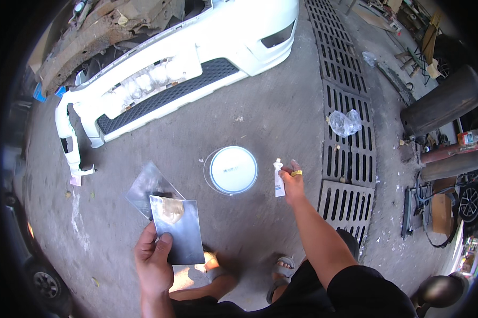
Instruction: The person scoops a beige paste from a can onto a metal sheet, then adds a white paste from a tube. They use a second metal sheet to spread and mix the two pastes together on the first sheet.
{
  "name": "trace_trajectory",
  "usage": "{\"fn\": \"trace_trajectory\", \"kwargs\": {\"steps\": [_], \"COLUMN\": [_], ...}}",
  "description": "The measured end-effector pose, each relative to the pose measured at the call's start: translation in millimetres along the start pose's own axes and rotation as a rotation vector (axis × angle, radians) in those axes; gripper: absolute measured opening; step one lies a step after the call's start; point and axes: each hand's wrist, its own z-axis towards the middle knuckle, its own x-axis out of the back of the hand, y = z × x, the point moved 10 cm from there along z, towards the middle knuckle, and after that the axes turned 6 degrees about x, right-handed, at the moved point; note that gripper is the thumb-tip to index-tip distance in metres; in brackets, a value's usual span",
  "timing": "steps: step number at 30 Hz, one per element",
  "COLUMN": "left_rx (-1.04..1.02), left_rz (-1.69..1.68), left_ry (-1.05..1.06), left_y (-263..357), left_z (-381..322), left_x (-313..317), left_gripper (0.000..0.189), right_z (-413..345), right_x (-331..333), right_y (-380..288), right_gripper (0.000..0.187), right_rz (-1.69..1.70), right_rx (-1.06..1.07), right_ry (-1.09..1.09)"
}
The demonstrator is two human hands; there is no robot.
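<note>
My left hand [155,258] grips a metal spreader plate [185,234] by its left side, thumb across the face. A dab of beige paste, looking like body filler [172,210], coats the plate's upper part. Beyond it a second, clear or metal sheet [149,185] shows, partly covered; whether the hand touches it I cannot tell. My right hand [292,185] holds a white squeeze tube [278,181] with its nozzle end pointing away from me. A yellow item [297,173], perhaps a cap, sits at its fingers. Between the hands, farther out, stands a lidded white bucket [233,170].
A white car bumper [163,75] lies across the floor ahead. Slotted drain grates [346,139] run along the right, with a crumpled clear plastic bag [344,122] on them. Dark cylinders [441,101] and car parts crowd the far right. A wheel [46,284] shows at left.
</note>
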Motion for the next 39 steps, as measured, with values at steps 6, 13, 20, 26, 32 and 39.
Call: {"fn": "trace_trajectory", "kwargs": {"steps": [6, 13, 20, 26, 32, 39], "left_rx": [0.004, 0.001, 0.032, 0.080, 0.053, 0.000], "left_rz": [-0.029, 0.013, 0.098, 0.165, 0.241, 0.344], "left_ry": [-0.039, -0.081, -0.102, -0.118, -0.147, -0.159], "left_y": [2.7, -2.5, -12.6, -35.0, -35.9, -39.2], "left_z": [6.5, 13.7, 22.9, 31.7, 29.6, 31.7], "left_x": [-10.9, -19.9, -27.2, -33.0, -48.0, -55.5], "left_gripper": [0.033, 0.035, 0.034, 0.033, 0.035, 0.036], "right_z": [-52.1, -78.7, -105.0, -119.1, -143.7, -150.0], "right_x": [-64.7, -86.5, -101.7, -119.1, -128.2, -125.4], "right_y": [-134.7, -173.9, -176.1, -178.0, -184.1, -181.7], "right_gripper": [0.059, 0.052, 0.064, 0.069, 0.069, 0.069], "right_rz": [0.483, 0.427, 0.292, 0.344, 0.432, 0.562], "right_rx": [-0.089, -0.006, 0.065, 0.076, 0.011, -0.085], "right_ry": [-0.340, -0.505, -0.656, -0.764, -0.882, -0.862]}}
